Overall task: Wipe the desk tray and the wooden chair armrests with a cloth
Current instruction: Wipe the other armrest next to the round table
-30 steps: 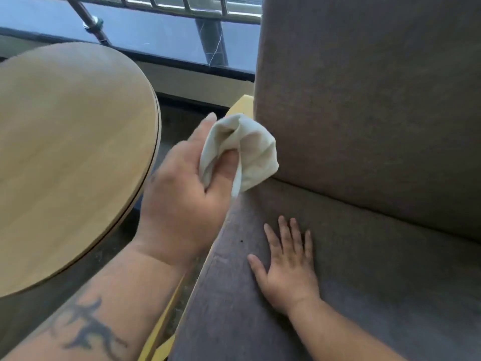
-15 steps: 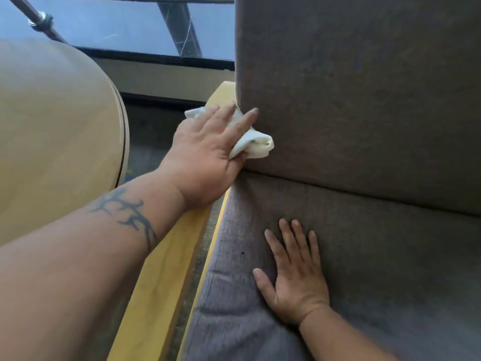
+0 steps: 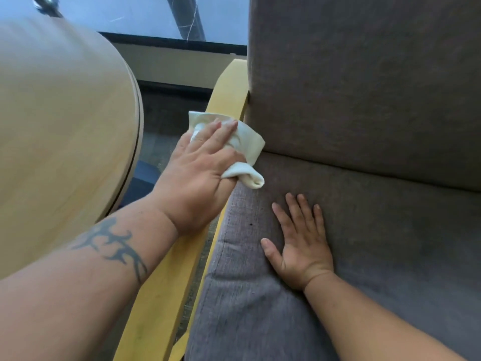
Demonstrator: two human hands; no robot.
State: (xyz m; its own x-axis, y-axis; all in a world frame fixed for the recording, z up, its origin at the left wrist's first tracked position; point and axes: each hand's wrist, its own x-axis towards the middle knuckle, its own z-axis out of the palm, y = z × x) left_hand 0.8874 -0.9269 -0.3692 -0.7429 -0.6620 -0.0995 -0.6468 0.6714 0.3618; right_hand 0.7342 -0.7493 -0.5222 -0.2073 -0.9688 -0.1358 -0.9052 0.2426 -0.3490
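A pale yellow wooden armrest (image 3: 229, 89) runs along the left side of the grey chair, from the backrest down toward me. My left hand (image 3: 200, 173) lies flat on it and presses a bunched white cloth (image 3: 247, 144) against the wood, next to the seam of seat and backrest. Part of the cloth hangs over onto the seat cushion (image 3: 390, 230). My right hand (image 3: 302, 241) rests palm down on that cushion, fingers spread, holding nothing. The round light wooden desk tray (image 3: 59, 131) fills the left of the view, apart from both hands.
The grey backrest (image 3: 364, 79) rises right behind the cloth. A narrow gap with dark floor (image 3: 166, 118) separates the tray from the armrest. A window with a dark frame (image 3: 187, 19) runs along the far side.
My left hand brought the cloth down from the air onto the armrest, then slid it along the wood toward me. My right hand stayed flat on the seat.
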